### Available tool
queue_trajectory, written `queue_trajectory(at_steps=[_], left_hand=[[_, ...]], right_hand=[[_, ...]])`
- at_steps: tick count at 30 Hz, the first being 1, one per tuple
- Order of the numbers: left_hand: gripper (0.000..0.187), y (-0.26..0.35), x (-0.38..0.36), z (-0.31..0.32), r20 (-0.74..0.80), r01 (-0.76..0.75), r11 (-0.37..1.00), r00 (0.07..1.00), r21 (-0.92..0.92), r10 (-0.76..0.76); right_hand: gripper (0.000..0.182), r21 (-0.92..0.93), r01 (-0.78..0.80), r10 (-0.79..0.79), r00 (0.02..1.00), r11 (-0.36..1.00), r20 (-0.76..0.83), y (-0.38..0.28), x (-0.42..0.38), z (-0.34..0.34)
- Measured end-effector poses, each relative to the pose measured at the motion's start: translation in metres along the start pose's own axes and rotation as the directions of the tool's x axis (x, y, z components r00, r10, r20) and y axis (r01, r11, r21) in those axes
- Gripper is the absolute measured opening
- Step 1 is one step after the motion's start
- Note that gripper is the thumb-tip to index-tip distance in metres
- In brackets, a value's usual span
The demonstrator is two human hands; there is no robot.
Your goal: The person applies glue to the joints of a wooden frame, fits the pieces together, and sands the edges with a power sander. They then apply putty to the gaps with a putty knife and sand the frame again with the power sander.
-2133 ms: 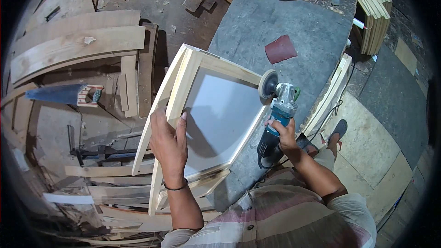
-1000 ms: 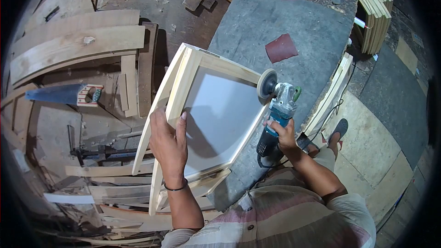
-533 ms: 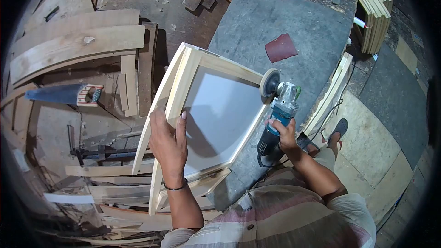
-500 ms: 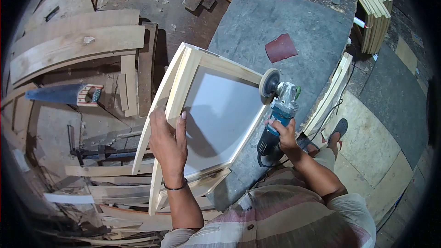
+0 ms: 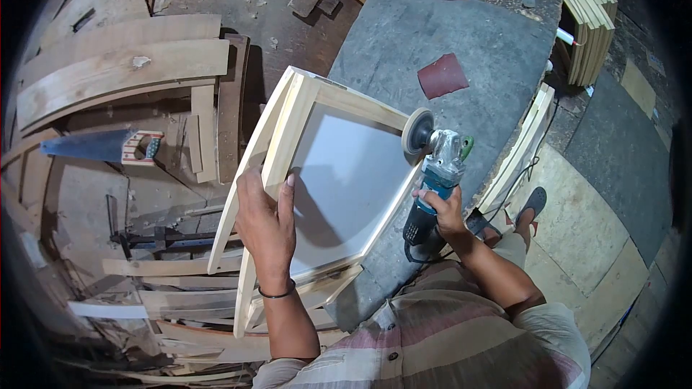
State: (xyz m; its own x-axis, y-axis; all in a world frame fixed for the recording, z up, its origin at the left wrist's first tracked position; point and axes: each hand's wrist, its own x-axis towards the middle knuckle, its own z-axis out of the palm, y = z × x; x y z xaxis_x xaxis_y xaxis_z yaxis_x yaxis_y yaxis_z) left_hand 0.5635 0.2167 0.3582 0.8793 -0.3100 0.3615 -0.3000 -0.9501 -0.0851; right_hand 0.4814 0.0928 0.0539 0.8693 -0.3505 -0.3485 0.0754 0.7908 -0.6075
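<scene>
From the head camera, I saw the person's left hand (image 5: 265, 227) holding the near left side of a wooden frame (image 5: 346, 104) with a white panel (image 5: 346, 173) set in it. The fingers (image 5: 249, 187) were curled over the outer edge of the wood and the thumb lay flat on the inner rail, so the hand was pinching the frame's left rail. The frame leaned on the edge of the grey tabletop (image 5: 432, 29), with its long side running away from the person, up and a little to the right.

The right hand (image 5: 438, 210) was wrapped tight round the blue body of a grinder (image 5: 432, 173). Its fingers were closed all the way round the handle. The grinder pointed up and to the left from that hand, and its round sanding disc (image 5: 417, 132) touched the far right corner of the frame. So the spot being sanded lay ahead of the right fingers, up and a little to the left, and well apart from the left hand, which was across the panel on the other side. The right hand was the nearer one to that corner.

A red piece of sandpaper (image 5: 442, 75) lay on the tabletop beyond the disc. A saw (image 5: 94, 148) rested among loose boards (image 5: 122, 65) on the floor to the left.
</scene>
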Motion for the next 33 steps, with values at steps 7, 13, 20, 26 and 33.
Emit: queue_trajectory(at_steps=[7,13,20,26,33], left_hand=[[0.037,-0.001,0.000,0.001,-0.004,-0.011,1.000,1.000,-0.009,0.011],[0.038,0.000,0.000,0.001,-0.003,-0.001,1.000,1.000,-0.017,0.001],[0.039,-0.001,-0.001,0.001,-0.008,-0.006,1.000,1.000,-0.017,0.006],[0.041,0.000,-0.001,-0.001,-0.003,-0.025,1.000,1.000,-0.005,0.025],[0.041,-0.001,-0.002,0.000,0.008,0.002,1.000,1.000,-0.021,-0.002]], right_hand=[[0.031,0.052,-0.011,0.013,0.999,0.999,-0.031,0.018,0.006,-0.014],[0.026,0.087,0.006,0.000,0.998,0.996,-0.066,0.006,0.003,-0.014],[0.028,0.011,0.034,-0.034,0.998,0.999,-0.062,-0.002,0.001,-0.012],[0.034,-0.073,0.100,-0.095,0.993,0.992,0.067,-0.038,-0.004,0.014],[0.038,-0.170,0.195,-0.166,0.971,0.966,0.174,-0.053,-0.003,0.027]])
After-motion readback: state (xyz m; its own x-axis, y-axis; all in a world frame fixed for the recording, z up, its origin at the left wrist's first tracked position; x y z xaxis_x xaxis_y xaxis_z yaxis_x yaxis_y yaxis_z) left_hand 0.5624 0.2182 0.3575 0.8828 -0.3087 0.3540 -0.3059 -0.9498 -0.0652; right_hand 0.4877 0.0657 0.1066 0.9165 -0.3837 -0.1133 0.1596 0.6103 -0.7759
